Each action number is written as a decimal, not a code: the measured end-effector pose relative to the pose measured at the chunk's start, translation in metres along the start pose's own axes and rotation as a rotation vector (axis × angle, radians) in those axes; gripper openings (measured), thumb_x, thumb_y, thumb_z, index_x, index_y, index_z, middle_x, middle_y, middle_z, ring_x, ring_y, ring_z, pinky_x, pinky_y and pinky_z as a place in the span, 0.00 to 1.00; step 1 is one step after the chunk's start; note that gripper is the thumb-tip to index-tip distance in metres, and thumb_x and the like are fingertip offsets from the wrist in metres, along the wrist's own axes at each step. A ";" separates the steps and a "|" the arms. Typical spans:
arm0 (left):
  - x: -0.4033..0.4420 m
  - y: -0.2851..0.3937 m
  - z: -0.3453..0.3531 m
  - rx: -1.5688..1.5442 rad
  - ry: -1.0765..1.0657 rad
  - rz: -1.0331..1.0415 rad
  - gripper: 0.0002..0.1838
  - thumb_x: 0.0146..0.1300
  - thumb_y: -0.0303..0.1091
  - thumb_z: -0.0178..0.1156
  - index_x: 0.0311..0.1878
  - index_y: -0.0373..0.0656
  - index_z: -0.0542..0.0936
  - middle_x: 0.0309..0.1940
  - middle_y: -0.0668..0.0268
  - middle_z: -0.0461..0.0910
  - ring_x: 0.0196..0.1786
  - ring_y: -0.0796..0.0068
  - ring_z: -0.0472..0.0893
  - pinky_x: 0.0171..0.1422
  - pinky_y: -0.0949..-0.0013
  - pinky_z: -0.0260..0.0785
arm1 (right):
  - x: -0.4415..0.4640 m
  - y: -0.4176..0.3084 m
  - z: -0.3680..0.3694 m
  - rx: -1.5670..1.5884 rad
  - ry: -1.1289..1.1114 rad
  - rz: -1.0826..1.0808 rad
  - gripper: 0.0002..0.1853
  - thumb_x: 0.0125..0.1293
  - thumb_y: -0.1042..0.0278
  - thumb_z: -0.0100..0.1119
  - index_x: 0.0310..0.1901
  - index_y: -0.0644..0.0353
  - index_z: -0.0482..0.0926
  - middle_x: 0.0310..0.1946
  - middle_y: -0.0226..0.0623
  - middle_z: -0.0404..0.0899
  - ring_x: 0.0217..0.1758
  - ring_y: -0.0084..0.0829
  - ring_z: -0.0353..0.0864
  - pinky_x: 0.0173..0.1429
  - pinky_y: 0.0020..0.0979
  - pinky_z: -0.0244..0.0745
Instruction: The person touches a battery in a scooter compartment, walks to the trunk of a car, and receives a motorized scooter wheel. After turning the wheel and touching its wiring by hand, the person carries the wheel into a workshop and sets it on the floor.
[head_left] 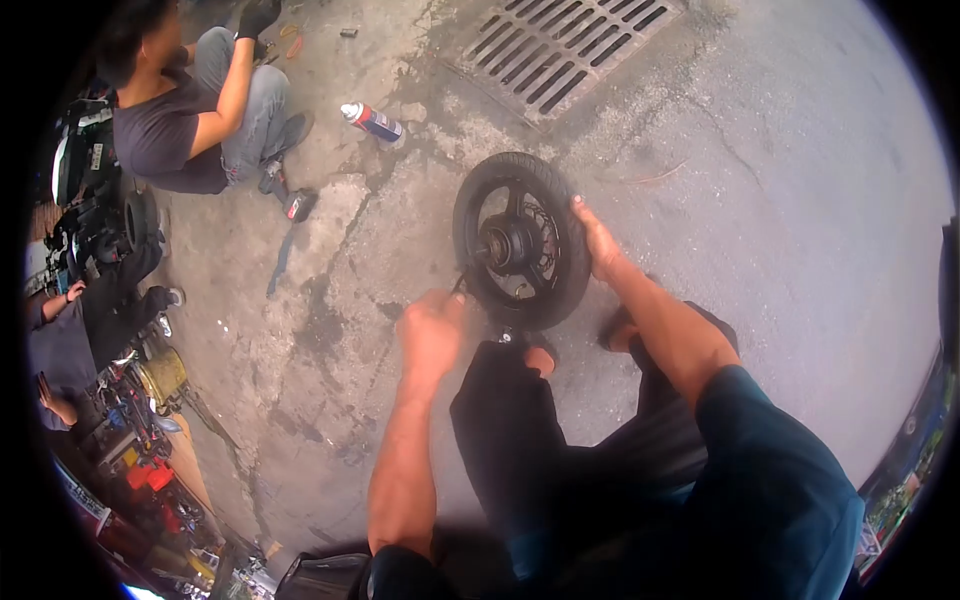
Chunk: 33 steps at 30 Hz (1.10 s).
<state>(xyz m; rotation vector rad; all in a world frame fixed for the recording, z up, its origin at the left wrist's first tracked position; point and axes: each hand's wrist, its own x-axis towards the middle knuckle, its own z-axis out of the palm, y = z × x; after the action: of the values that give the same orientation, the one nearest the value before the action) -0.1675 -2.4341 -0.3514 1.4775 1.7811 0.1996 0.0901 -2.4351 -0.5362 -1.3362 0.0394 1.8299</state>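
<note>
Holding one round wheel with a black rubber tyre and dark spoked metal rim (515, 195), head view. Wheel is in front of the wearer, just ahead of the feet, over grey concrete ground (780, 260). Hub face points up-left at the camera; axle stub sticks out to the left. Seen at an angle, so the outline is an oval, long axis roughly top to bottom in view. Can't tell if the tread touches ground.

Right hand (596, 238): gripping the tyre's right edge, thumb along the sidewall, other fingers hidden. Left hand (432, 332): closed beside the tyre's lower left, on a thin dark piece (460, 284) showing at the thumb; can't tell what it is.

Count: 1 wheel, 1 blue-and-red spray can with white top (374, 122) lying up-left, 1 slotted metal drain grate (545, 55) beyond, 2 other people at left, nearer one (165, 135) squatting.
</note>
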 end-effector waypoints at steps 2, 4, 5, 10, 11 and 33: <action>0.022 -0.010 0.016 0.024 0.053 0.020 0.11 0.59 0.33 0.61 0.38 0.34 0.82 0.27 0.47 0.80 0.30 0.49 0.78 0.38 0.58 0.69 | 0.041 0.007 -0.014 0.024 0.004 -0.032 0.42 0.64 0.34 0.54 0.66 0.65 0.67 0.63 0.50 0.71 0.64 0.46 0.71 0.69 0.46 0.64; 0.035 -0.017 0.030 -0.039 0.048 -0.029 0.12 0.60 0.33 0.61 0.39 0.33 0.82 0.26 0.51 0.80 0.28 0.59 0.78 0.37 0.62 0.69 | 0.086 0.014 -0.041 -0.028 0.004 -0.033 0.41 0.64 0.34 0.54 0.64 0.66 0.69 0.59 0.48 0.75 0.60 0.44 0.75 0.65 0.45 0.68; 0.042 -0.019 0.038 -0.076 0.049 -0.046 0.12 0.60 0.33 0.61 0.40 0.33 0.82 0.25 0.53 0.80 0.27 0.64 0.77 0.37 0.64 0.68 | 0.104 0.010 -0.050 -0.057 0.003 -0.043 0.40 0.65 0.34 0.53 0.63 0.66 0.70 0.57 0.48 0.76 0.57 0.42 0.76 0.64 0.44 0.70; 0.063 -0.018 0.064 -0.156 0.053 -0.013 0.12 0.62 0.32 0.60 0.41 0.31 0.82 0.22 0.62 0.77 0.28 0.76 0.73 0.35 0.68 0.67 | 0.137 -0.029 -0.061 -0.177 -0.150 -0.105 0.35 0.68 0.34 0.46 0.59 0.61 0.71 0.42 0.45 0.80 0.39 0.38 0.81 0.46 0.40 0.79; 0.066 -0.021 0.070 -0.158 0.040 0.001 0.12 0.62 0.32 0.60 0.41 0.31 0.82 0.22 0.63 0.77 0.28 0.77 0.72 0.35 0.68 0.66 | 0.141 -0.032 -0.062 -0.177 -0.155 -0.103 0.34 0.68 0.34 0.46 0.57 0.61 0.72 0.39 0.44 0.81 0.36 0.37 0.82 0.42 0.39 0.80; 0.111 -0.103 0.123 -0.354 -0.165 0.167 0.06 0.61 0.25 0.64 0.40 0.32 0.82 0.25 0.70 0.77 0.30 0.85 0.72 0.34 0.77 0.65 | 0.217 -0.045 -0.136 -0.192 -0.169 -0.122 0.38 0.67 0.29 0.40 0.56 0.62 0.75 0.34 0.50 0.82 0.36 0.41 0.83 0.44 0.42 0.81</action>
<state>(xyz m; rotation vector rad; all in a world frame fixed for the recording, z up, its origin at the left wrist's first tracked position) -0.1660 -2.4114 -0.5446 1.3417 1.4079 0.4417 0.2082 -2.3400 -0.7471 -1.2785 -0.3081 1.8719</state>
